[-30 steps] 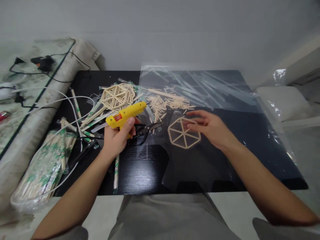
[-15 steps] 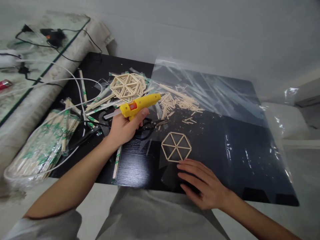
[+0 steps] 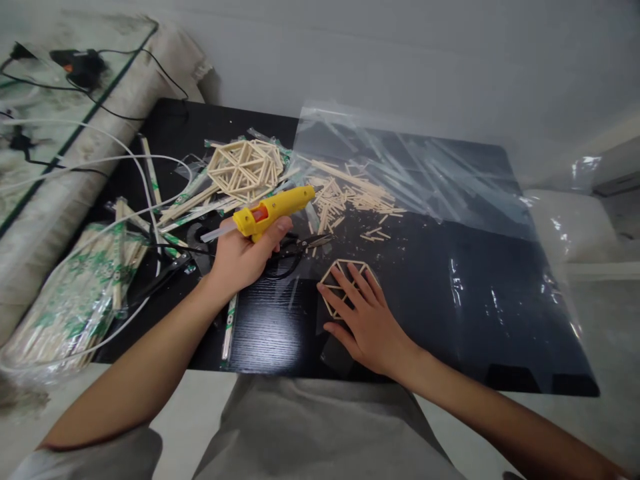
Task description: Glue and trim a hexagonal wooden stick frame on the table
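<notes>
A yellow glue gun (image 3: 275, 208) is gripped in my left hand (image 3: 243, 257), its nozzle pointing right and a clear glue stick poking out of its back. My right hand (image 3: 373, 320) lies with fingers spread over a hexagonal stick frame (image 3: 336, 270), covering much of its lower right side. The frame rests flat on clear film on the black table. Beneath and just right of the glue gun are black-handled scissors (image 3: 293, 253), partly hidden by my left hand.
Finished-looking stick hexagons (image 3: 245, 170) are piled at the back left. Short cut sticks (image 3: 350, 200) lie scattered on the clear plastic sheet (image 3: 475, 267). Wrapped chopsticks (image 3: 85, 293) fill a bag at the left, with a white cable (image 3: 145, 180) looping across. A black table (image 3: 265, 327) lies beneath.
My right hand has moved up and left from the frame's lower edge onto the frame, fingers spreading over it. My left hand still holds the glue gun; the whole view has shifted slightly.
</notes>
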Motion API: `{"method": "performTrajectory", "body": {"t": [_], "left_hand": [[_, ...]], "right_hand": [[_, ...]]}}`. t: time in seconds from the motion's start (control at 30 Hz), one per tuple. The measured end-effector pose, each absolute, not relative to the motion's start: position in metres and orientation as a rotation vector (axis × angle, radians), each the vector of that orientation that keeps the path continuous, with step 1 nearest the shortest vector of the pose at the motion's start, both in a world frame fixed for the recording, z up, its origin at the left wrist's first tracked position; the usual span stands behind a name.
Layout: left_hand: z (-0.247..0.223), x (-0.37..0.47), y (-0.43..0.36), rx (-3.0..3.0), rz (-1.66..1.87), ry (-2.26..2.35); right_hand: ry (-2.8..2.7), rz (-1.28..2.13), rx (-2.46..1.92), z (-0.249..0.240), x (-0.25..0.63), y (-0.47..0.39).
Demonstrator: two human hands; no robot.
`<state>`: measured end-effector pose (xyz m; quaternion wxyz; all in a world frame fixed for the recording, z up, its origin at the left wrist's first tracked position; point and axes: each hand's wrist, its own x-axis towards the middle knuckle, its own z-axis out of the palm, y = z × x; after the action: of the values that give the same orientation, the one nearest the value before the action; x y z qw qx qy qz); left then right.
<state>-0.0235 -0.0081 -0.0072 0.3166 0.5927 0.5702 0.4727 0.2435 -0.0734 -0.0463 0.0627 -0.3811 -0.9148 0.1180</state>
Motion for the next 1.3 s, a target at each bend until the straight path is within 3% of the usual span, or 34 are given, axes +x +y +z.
{"method": "performTrajectory", "body": {"t": [1.3], "left_hand": [[-0.016, -0.021, -0.006, 1.595, 1.126, 1.546]], "right_hand": [[-2.692, 0.354, -1.183, -0.052, 0.244, -0.065]]}}
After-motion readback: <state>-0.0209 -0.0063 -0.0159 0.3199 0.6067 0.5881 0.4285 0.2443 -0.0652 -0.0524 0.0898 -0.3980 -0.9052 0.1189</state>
